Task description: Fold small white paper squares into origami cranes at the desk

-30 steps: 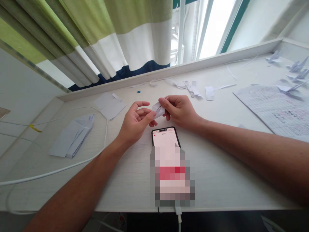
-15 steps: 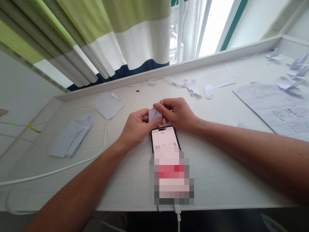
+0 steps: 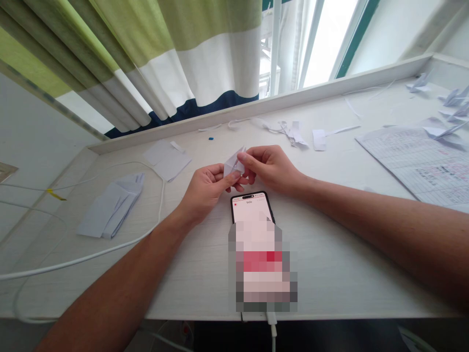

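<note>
Between my two hands is a small folded piece of white paper (image 3: 230, 165), held just above the desk. My left hand (image 3: 210, 188) grips its lower left side, with the thumb across the front. My right hand (image 3: 269, 165) pinches its right edge between thumb and fingers. Part of the paper is hidden by my fingers. Directly below my hands lies a phone (image 3: 251, 210) with its screen lit and its lower part pixelated.
A stack of folded paper (image 3: 113, 205) and flat sheets (image 3: 168, 159) lie to the left, beside a white cable (image 3: 120, 254). Paper scraps (image 3: 293, 134) lie at the back. On the right, several folded paper figures (image 3: 445, 129) stand near a written sheet (image 3: 414, 161).
My right thumb has shifted slightly on the paper, and more of the paper's face and upper point shows. My left fingers have spread a little beneath it. The view has moved slightly.
</note>
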Motion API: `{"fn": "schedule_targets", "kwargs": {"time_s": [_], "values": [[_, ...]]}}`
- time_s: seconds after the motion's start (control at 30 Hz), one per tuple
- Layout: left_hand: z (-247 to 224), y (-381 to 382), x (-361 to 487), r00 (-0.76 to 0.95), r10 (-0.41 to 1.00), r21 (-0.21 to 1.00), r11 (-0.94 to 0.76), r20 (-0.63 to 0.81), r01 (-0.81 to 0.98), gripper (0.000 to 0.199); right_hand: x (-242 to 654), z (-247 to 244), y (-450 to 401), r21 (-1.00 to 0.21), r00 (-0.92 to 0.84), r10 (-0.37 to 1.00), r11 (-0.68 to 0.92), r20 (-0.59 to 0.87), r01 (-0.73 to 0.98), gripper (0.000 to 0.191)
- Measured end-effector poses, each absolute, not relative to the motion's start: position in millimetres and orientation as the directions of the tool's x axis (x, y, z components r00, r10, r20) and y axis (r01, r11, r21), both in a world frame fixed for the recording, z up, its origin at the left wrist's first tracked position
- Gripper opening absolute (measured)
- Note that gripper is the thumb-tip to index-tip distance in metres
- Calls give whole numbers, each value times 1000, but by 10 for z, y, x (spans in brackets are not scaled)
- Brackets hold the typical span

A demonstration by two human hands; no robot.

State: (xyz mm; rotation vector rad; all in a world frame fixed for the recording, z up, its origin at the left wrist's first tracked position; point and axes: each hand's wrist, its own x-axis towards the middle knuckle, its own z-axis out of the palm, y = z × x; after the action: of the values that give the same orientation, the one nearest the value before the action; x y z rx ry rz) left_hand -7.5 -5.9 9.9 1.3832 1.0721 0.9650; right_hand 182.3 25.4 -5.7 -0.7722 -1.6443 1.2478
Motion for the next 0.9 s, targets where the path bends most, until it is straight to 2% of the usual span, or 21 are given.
{"fn": "schedule_targets", "kwargs": {"time_s": [0.1,0.2,0.37,0.53,0.67,0.73,0.8,0.9], "values": [[77,-44,-104,264,964,998,-10,-5,56,31,1818,-41,234,-965,-466,845,227,263,-133,47],[71,-48,-111,274,962,999,-9,-4,45,29,1813,-43,232,-964,-433,862,231,265,-132,44],[71,-61,-105,273,962,997,-24,4,67,32,1819,-59,259,-966,-408,876,237,258,-103,46],[64,-52,-114,278,961,998,-26,8,63,43,1826,-61,266,-963,-419,868,240,268,-118,52],[23,-50,-122,266,963,991,-69,36,115,37,1825,-63,277,-966,-396,882,234,257,-107,48],[-7,-48,-129,193,972,972,-165,131,169,27,1824,-61,284,-968,-368,895,232,251,-98,46],[-28,-44,-141,106,942,910,-334,318,245,26,1824,-60,290,-968,-334,909,228,249,-101,45],[-19,-42,-161,116,810,720,-568,575,400,29,1825,-60,293,-970,-319,917,207,238,-129,42]]}}
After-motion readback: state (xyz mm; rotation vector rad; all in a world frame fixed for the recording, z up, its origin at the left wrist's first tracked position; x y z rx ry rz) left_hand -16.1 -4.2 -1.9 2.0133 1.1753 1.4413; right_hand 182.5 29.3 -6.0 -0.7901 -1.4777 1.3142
